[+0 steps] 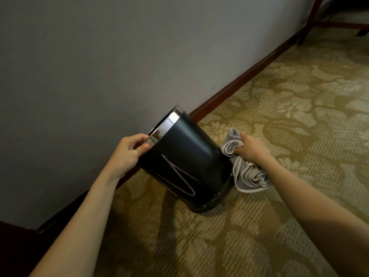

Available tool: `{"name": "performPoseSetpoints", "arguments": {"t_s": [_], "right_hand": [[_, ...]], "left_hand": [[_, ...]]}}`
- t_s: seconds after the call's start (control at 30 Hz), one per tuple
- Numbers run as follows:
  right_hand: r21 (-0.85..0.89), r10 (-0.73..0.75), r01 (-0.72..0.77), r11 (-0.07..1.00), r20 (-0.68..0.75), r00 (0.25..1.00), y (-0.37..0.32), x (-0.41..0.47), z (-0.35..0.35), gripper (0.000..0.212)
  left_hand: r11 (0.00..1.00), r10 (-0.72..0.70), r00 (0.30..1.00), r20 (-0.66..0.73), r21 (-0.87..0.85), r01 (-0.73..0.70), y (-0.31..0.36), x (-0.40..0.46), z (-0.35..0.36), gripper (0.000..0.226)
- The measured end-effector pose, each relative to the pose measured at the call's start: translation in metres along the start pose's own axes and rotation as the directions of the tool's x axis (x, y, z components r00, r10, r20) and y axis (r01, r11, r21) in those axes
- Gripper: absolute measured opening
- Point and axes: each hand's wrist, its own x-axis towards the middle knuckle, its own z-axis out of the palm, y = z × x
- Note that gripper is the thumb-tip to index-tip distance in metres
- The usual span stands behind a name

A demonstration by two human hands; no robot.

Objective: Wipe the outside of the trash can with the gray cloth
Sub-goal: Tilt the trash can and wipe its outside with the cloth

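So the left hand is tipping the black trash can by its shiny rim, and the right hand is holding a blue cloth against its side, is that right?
Not quite: the cloth is gray, not blue. The head view shows the left hand tipping the black trash can by its shiny rim, and the right hand holding the gray cloth against its side.

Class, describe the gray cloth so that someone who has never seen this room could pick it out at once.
Start at the dark wooden baseboard where the gray wall meets the patterned gold carpet. A tilted black trash can with a shiny metal rim leans there, and the crumpled gray cloth sits against its right side, gripped by the right hand. It is the only soft, pale, folded thing there.
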Motion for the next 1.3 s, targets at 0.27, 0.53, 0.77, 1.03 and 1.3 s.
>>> {"name": "performPoseSetpoints", "arguments": {"t_s": [0.27,0.53,0.77,1.03,1.3], "right_hand": [[0.034,-0.082,0.083,0.996,-0.031,0.996,-0.003,-0.023,0.003,0.028],[0.179,-0.223,0.257,0.950,-0.192,0.956,-0.030,-0.090,0.009,0.032],[0.340,-0.367,0.480,0.809,-0.347,0.863,-0.076,-0.067,-0.032,0.028],[0.236,-0.518,0.572,0.786,-0.253,0.817,-0.065,-0.078,-0.016,0.048],[0.142,-0.434,0.440,0.887,-0.075,0.898,-0.014,-0.082,0.006,0.048]], "left_hand": [[0.997,0.007,0.999,-0.053,0.072,-0.003,0.006,0.011,0.015,0.036],[0.989,0.007,0.985,-0.174,0.147,0.019,0.035,0.035,0.048,0.020],[0.982,0.002,0.987,-0.162,0.187,0.028,0.054,0.042,0.066,0.014],[0.985,-0.009,0.990,-0.140,0.168,0.033,0.054,0.035,0.064,0.019],[0.994,-0.087,0.980,-0.177,0.054,0.098,0.033,0.041,0.040,0.035]]}}
